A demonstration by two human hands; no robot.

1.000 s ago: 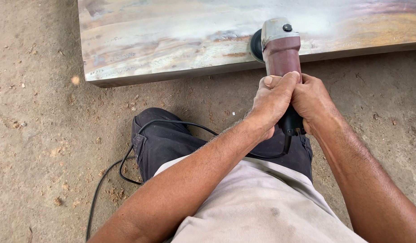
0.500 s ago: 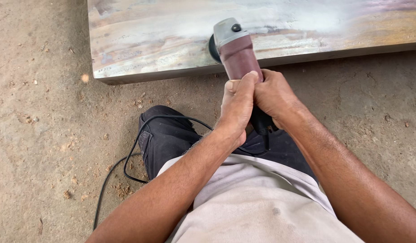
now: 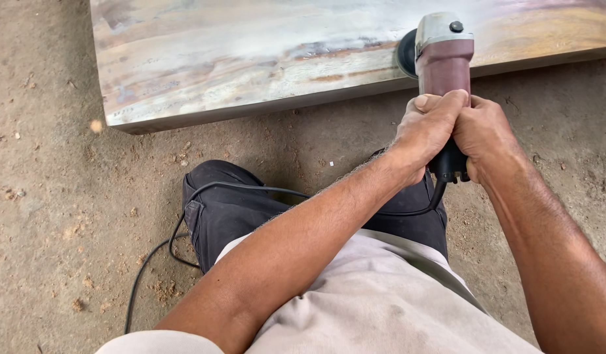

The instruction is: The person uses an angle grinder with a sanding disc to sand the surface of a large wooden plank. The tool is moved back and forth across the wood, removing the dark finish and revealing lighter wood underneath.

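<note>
Both hands wrap tight around the body of a grinder [image 3: 443,72]: the left hand [image 3: 426,128] clamps its fingers over the dark red housing, and the right hand [image 3: 481,134] presses against it from the other side, gripping the black handle end. The grinder's head and its dark disc [image 3: 405,54] sit at the near edge of a worn slab [image 3: 250,59] lying on the dirt ground [image 3: 54,196]. A black cord [image 3: 244,188] runs from the handle across the person's dark trousers [image 3: 231,213]
</note>
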